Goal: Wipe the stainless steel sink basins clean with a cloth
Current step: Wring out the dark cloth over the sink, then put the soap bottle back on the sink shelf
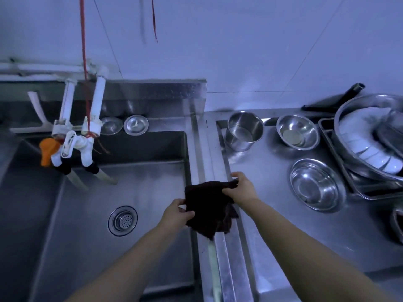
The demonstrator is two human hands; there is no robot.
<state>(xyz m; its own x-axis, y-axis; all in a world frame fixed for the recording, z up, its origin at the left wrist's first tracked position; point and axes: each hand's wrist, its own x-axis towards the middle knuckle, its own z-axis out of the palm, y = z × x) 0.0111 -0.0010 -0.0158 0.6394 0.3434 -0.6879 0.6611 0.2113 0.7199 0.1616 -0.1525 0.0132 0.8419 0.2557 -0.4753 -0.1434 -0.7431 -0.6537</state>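
Note:
A dark cloth (208,207) hangs spread over the right rim of the steel sink basin (87,214). My left hand (176,212) pinches the cloth's lower left edge above the basin. At the cloth's upper right corner my right hand (242,188) grips it, above the rim strip. The basin is deep, with a round drain strainer (123,220) in its floor.
White plastic taps (75,136) with an orange handle hang over the basin's back left. Two drain lids (135,124) sit on the back ledge. On the right counter stand a steel pot (243,131), two steel bowls (315,185) and a rack holding a large basin of white dishes (370,144).

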